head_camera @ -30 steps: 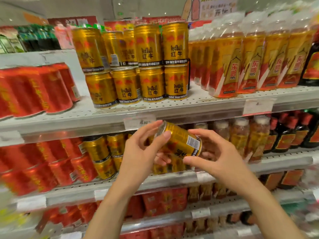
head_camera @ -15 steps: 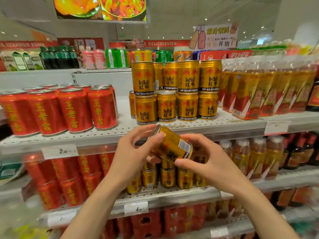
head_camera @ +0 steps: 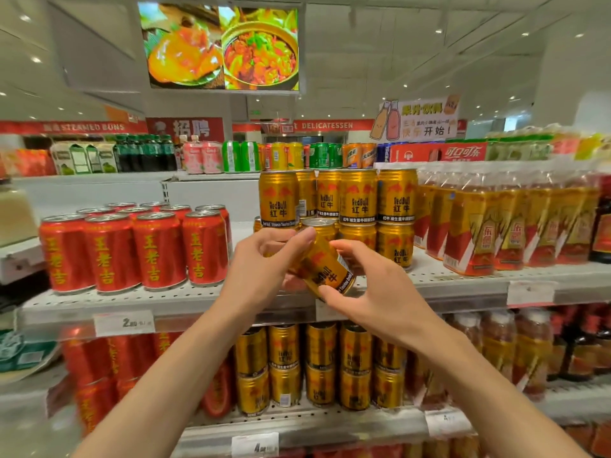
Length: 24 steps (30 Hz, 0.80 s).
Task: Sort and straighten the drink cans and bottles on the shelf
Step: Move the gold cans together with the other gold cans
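1. We are holding one gold Red Bull can [head_camera: 325,271] at the centre of the frame, tilted, its top leaning toward the upper left, in front of the upper shelf [head_camera: 165,300].
2. Our left hand [head_camera: 264,272] is gripping the can's upper end, fingers curled and closed over the rim.
3. Our right hand [head_camera: 380,292] is clamping the lower end, thumb below and fingers wrapping over the far side.
4. Stacked Red Bull cans [head_camera: 358,201] are standing two tiers high just behind our hands, upper centre of the frame; one lower-tier can is showing a bare lid with nothing on top of it.
5. Red Wanglaoji cans [head_camera: 158,249] are standing upright in rows at the left centre of the frame, on the same shelf.
6. Gold-labelled bottles [head_camera: 479,233] are filling the right centre, beside the stack.
7. More Red Bull cans [head_camera: 319,365] are sitting double-stacked on the lower shelf, bottom centre.
8. A price tag [head_camera: 124,322] is hanging on the upper shelf's edge, lower left.
9. A food screen [head_camera: 220,47] is hanging at the top centre.
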Each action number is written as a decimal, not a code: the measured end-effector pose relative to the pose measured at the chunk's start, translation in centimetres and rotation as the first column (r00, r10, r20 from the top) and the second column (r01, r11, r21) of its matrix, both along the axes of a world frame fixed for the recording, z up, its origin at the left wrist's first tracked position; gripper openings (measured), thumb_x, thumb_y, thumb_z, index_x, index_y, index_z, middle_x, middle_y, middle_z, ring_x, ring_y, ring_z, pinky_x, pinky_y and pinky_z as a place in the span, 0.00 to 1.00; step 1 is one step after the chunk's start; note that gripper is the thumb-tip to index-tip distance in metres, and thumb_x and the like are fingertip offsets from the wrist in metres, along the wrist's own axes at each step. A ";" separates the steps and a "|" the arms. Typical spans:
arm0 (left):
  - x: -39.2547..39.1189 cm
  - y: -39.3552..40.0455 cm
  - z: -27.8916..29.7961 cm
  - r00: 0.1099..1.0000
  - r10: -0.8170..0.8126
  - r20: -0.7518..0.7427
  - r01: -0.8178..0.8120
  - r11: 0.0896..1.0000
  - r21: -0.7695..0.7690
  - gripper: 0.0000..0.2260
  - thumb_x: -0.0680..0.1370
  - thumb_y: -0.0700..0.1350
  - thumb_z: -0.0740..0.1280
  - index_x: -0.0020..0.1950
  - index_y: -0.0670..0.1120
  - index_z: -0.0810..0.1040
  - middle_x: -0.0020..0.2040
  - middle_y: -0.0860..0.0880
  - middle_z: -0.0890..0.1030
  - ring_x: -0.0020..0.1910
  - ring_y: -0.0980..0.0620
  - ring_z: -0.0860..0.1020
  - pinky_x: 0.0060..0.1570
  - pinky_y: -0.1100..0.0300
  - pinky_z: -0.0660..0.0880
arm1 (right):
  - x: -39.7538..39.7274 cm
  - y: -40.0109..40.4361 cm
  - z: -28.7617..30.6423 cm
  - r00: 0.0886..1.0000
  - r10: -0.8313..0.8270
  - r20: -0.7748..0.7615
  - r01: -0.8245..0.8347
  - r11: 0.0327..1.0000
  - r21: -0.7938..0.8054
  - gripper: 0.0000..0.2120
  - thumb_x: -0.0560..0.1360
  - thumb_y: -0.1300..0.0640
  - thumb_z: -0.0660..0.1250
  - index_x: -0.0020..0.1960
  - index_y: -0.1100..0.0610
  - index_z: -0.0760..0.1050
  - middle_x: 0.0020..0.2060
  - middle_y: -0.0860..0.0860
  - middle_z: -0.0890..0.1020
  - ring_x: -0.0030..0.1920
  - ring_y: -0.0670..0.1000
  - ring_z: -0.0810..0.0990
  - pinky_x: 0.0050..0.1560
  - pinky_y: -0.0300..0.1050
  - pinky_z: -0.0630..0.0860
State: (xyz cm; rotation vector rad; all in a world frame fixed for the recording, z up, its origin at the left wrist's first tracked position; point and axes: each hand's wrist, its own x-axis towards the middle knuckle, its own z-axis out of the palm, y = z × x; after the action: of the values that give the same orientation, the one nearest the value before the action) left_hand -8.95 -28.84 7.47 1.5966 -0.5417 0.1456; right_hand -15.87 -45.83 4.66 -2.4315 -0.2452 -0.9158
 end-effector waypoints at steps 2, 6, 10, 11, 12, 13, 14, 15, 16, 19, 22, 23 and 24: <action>0.2 0.0 0.1 1.000 -0.011 -0.026 0.010 1.000 -0.004 0.17 0.75 0.56 0.74 0.57 0.46 0.83 0.46 0.47 0.86 0.33 0.54 0.86 0.29 0.66 0.80 | 0.4 0.0 0.2 1.000 -0.025 -0.012 0.025 0.999 -0.035 0.34 0.72 0.42 0.75 0.73 0.51 0.69 0.60 0.45 0.80 0.56 0.40 0.77 0.50 0.19 0.69; 0.8 -0.1 -0.1 0.995 -0.052 -0.083 0.051 0.999 -0.018 0.18 0.75 0.57 0.74 0.58 0.47 0.83 0.40 0.50 0.88 0.31 0.48 0.86 0.34 0.62 0.84 | 1.0 0.0 0.4 0.999 -0.047 -0.023 0.045 0.996 -0.079 0.37 0.70 0.38 0.75 0.73 0.51 0.70 0.60 0.46 0.81 0.56 0.41 0.77 0.50 0.21 0.68; 0.8 0.1 -0.1 0.988 -0.108 -0.108 0.105 0.994 -0.034 0.18 0.76 0.55 0.73 0.63 0.48 0.82 0.43 0.49 0.89 0.31 0.50 0.86 0.36 0.63 0.84 | 1.1 -0.3 0.5 0.998 -0.063 0.000 0.063 0.993 -0.102 0.37 0.70 0.37 0.74 0.73 0.51 0.70 0.61 0.46 0.80 0.57 0.42 0.77 0.59 0.35 0.76; 0.8 0.2 -0.1 0.986 -0.120 -0.113 0.117 0.993 -0.033 0.19 0.77 0.55 0.73 0.64 0.48 0.81 0.47 0.48 0.88 0.32 0.50 0.86 0.38 0.62 0.84 | 1.0 -0.4 0.5 0.998 -0.069 0.007 0.069 0.992 -0.103 0.37 0.70 0.36 0.74 0.73 0.51 0.70 0.61 0.46 0.80 0.57 0.43 0.78 0.61 0.40 0.78; 1.0 0.3 -0.1 0.987 -0.125 -0.103 0.124 0.992 -0.021 0.18 0.77 0.55 0.72 0.64 0.49 0.81 0.49 0.47 0.88 0.33 0.50 0.86 0.39 0.61 0.85 | 1.0 -0.6 0.5 0.997 -0.074 0.012 0.075 0.993 -0.095 0.37 0.69 0.36 0.74 0.73 0.51 0.70 0.60 0.45 0.80 0.57 0.43 0.78 0.60 0.42 0.78; 1.1 0.5 -0.1 0.990 -0.119 -0.073 0.120 0.993 0.005 0.17 0.78 0.55 0.72 0.63 0.49 0.82 0.50 0.47 0.87 0.34 0.52 0.86 0.40 0.61 0.84 | 0.8 -0.9 0.5 0.997 -0.079 0.018 0.080 0.994 -0.078 0.37 0.69 0.37 0.74 0.72 0.51 0.70 0.59 0.45 0.80 0.56 0.43 0.78 0.59 0.40 0.78; 1.3 0.8 -0.1 0.995 -0.098 -0.020 0.099 0.994 0.040 0.14 0.78 0.54 0.71 0.61 0.51 0.83 0.51 0.48 0.87 0.35 0.54 0.86 0.40 0.61 0.84 | 0.7 -1.1 0.5 0.996 -0.090 0.023 0.091 0.994 -0.052 0.36 0.69 0.37 0.75 0.71 0.51 0.71 0.58 0.45 0.81 0.55 0.43 0.79 0.58 0.38 0.78; 1.6 1.2 -0.1 0.997 -0.063 0.045 0.060 0.996 0.070 0.10 0.79 0.54 0.71 0.58 0.53 0.83 0.52 0.49 0.87 0.35 0.56 0.85 0.40 0.62 0.83 | 0.5 -1.4 0.5 0.994 -0.103 0.028 0.103 0.995 -0.017 0.35 0.68 0.38 0.75 0.71 0.50 0.71 0.57 0.44 0.80 0.55 0.44 0.79 0.57 0.36 0.77; 1.9 1.7 0.0 0.994 -0.018 0.111 0.008 0.996 0.090 0.08 0.79 0.54 0.71 0.55 0.54 0.83 0.52 0.51 0.86 0.36 0.57 0.85 0.39 0.62 0.82 | 0.4 -1.6 0.6 0.993 -0.113 0.030 0.112 0.993 0.026 0.35 0.68 0.38 0.76 0.70 0.50 0.71 0.55 0.43 0.80 0.54 0.44 0.80 0.56 0.36 0.77; 3.0 3.4 0.5 0.952 0.137 0.273 -0.172 0.979 0.109 0.08 0.78 0.54 0.72 0.56 0.54 0.82 0.50 0.53 0.84 0.42 0.54 0.84 0.45 0.54 0.83 | 0.3 -2.1 0.7 0.991 -0.127 0.037 0.120 0.981 0.150 0.32 0.68 0.40 0.77 0.68 0.47 0.71 0.55 0.42 0.80 0.55 0.44 0.80 0.55 0.35 0.76; 4.2 4.0 1.2 0.899 0.216 0.380 -0.287 0.948 0.141 0.18 0.77 0.54 0.72 0.65 0.52 0.76 0.55 0.53 0.80 0.50 0.55 0.81 0.54 0.48 0.81 | 0.4 -1.9 1.2 0.985 -0.157 0.077 0.135 0.963 0.232 0.30 0.69 0.41 0.78 0.66 0.47 0.72 0.55 0.40 0.77 0.54 0.41 0.78 0.50 0.31 0.74; 4.5 3.8 1.4 0.879 0.231 0.417 -0.323 0.932 0.164 0.22 0.77 0.55 0.72 0.69 0.52 0.73 0.59 0.52 0.79 0.52 0.55 0.80 0.57 0.48 0.80 | 0.6 -1.7 1.4 0.981 -0.171 0.089 0.145 0.958 0.248 0.31 0.69 0.41 0.77 0.67 0.48 0.72 0.56 0.41 0.77 0.54 0.42 0.78 0.52 0.32 0.75; 4.9 3.4 1.5 0.863 0.239 0.446 -0.353 0.915 0.193 0.26 0.77 0.56 0.72 0.72 0.52 0.70 0.62 0.51 0.77 0.55 0.54 0.79 0.60 0.48 0.78 | 0.8 -1.4 1.6 0.977 -0.188 0.098 0.157 0.952 0.264 0.33 0.69 0.40 0.77 0.69 0.50 0.72 0.57 0.42 0.78 0.55 0.44 0.78 0.53 0.36 0.76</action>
State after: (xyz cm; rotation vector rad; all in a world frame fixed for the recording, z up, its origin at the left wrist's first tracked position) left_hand -4.04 -25.41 8.94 1.9255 -0.6556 0.6861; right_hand -15.06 -47.26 6.30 -2.1863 0.0431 -1.1029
